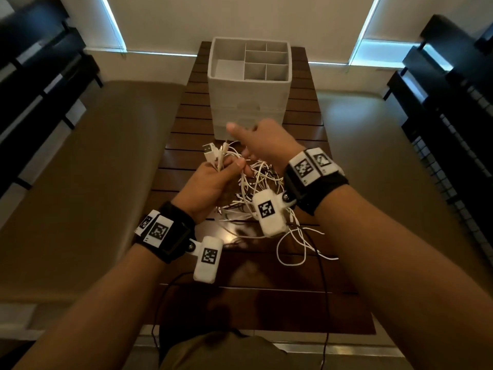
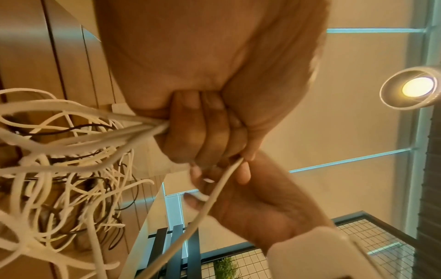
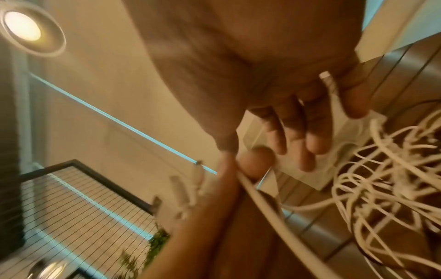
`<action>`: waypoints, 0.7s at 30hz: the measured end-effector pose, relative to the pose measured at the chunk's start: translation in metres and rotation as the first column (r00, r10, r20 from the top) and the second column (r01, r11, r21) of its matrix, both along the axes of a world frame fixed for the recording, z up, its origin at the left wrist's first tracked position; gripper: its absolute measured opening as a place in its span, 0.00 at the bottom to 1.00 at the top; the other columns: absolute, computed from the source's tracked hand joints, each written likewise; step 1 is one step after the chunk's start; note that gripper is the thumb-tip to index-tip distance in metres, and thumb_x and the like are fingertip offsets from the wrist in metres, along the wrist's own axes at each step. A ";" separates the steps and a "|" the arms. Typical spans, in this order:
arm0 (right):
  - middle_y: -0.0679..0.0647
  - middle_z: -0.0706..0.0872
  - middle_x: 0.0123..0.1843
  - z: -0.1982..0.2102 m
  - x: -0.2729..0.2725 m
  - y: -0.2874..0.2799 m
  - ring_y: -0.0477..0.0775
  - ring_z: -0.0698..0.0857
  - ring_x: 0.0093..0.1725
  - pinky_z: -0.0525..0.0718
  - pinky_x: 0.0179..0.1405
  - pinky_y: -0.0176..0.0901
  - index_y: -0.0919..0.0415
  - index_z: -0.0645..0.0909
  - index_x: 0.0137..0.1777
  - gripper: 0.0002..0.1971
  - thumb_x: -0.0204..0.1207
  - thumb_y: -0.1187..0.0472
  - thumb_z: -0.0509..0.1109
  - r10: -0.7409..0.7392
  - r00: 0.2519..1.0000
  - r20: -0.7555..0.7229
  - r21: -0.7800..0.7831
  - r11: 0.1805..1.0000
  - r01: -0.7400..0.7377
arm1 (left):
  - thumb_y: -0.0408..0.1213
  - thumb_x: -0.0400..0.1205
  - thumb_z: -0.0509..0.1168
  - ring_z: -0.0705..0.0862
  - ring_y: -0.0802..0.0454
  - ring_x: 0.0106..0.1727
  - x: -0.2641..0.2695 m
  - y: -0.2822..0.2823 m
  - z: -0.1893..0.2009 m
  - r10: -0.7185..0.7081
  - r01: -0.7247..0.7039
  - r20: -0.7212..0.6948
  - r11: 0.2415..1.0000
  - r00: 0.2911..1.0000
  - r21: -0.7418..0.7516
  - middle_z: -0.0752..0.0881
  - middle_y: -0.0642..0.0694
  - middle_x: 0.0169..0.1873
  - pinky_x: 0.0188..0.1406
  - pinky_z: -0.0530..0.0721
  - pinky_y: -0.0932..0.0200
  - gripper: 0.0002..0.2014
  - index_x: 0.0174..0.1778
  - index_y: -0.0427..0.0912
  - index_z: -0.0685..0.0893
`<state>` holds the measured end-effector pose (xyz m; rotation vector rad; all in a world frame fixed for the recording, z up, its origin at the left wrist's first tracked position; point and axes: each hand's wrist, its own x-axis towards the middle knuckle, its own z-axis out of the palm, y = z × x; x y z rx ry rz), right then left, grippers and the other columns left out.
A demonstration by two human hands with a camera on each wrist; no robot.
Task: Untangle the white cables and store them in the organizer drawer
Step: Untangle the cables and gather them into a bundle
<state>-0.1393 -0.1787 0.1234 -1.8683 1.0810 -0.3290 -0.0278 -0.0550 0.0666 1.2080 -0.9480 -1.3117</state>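
Observation:
A tangle of white cables (image 1: 256,188) lies on the dark slatted table (image 1: 293,311), in front of the white organizer (image 1: 248,84). The organizer's top compartments hold nothing and its two front drawers are closed. My left hand (image 1: 210,180) grips a bunch of cable ends, with the plugs (image 1: 210,153) sticking up above the fist. The left wrist view shows those fingers (image 2: 203,132) curled round several strands of cable (image 2: 59,169). My right hand (image 1: 261,148) hovers just right of the left, its thumb sticking out. Its fingers (image 3: 298,132) are spread and fairly straight, and one strand (image 3: 262,203) runs past them.
Thin black leads (image 1: 324,289) hang off the table's front edge. Tan benches (image 1: 80,169) flank the table. A dark slatted shelf (image 1: 32,76) stands far left and a black wire-grid rack (image 1: 453,169) far right. A loose cable loop (image 1: 293,252) lies near the right forearm.

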 end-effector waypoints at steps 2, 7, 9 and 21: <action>0.55 0.87 0.28 -0.007 -0.001 0.001 0.54 0.86 0.29 0.88 0.38 0.46 0.62 0.86 0.38 0.29 0.83 0.34 0.68 0.026 0.992 -0.122 0.146 0.989 -0.008 | 0.42 0.93 0.60 0.58 0.58 0.21 -0.003 -0.001 0.006 0.047 -0.046 0.041 0.999 0.998 -0.021 0.72 0.54 0.21 0.22 0.50 0.57 0.15 0.45 0.39 0.85; 0.63 0.89 0.40 -0.019 -0.008 -0.001 0.56 0.85 0.31 0.83 0.34 0.47 0.67 0.90 0.49 0.17 0.85 0.51 0.73 -0.028 0.967 0.252 0.460 0.883 -0.094 | 0.44 0.93 0.62 0.58 0.57 0.21 -0.001 0.000 -0.002 -0.127 0.117 0.084 0.987 0.988 0.107 0.63 0.50 0.23 0.19 0.56 0.62 0.20 0.36 0.51 0.89; 0.65 0.92 0.48 -0.020 -0.010 -0.003 0.57 0.89 0.37 0.86 0.37 0.48 0.70 0.88 0.54 0.14 0.86 0.57 0.72 -0.083 0.924 0.374 0.450 0.887 -0.103 | 0.46 0.93 0.62 0.57 0.56 0.20 0.002 0.000 -0.012 -0.133 0.127 0.035 0.981 0.990 0.149 0.63 0.52 0.23 0.19 0.53 0.61 0.19 0.37 0.50 0.89; 0.47 0.92 0.46 -0.032 -0.032 0.013 0.44 0.89 0.46 0.87 0.51 0.42 0.60 0.89 0.49 0.05 0.85 0.60 0.74 0.310 0.921 0.236 -0.217 0.941 -0.261 | 0.55 0.92 0.56 0.58 0.60 0.18 0.022 -0.038 0.009 0.143 -0.134 -0.273 0.990 0.951 0.051 0.61 0.54 0.20 0.16 0.55 0.63 0.24 0.57 0.39 0.88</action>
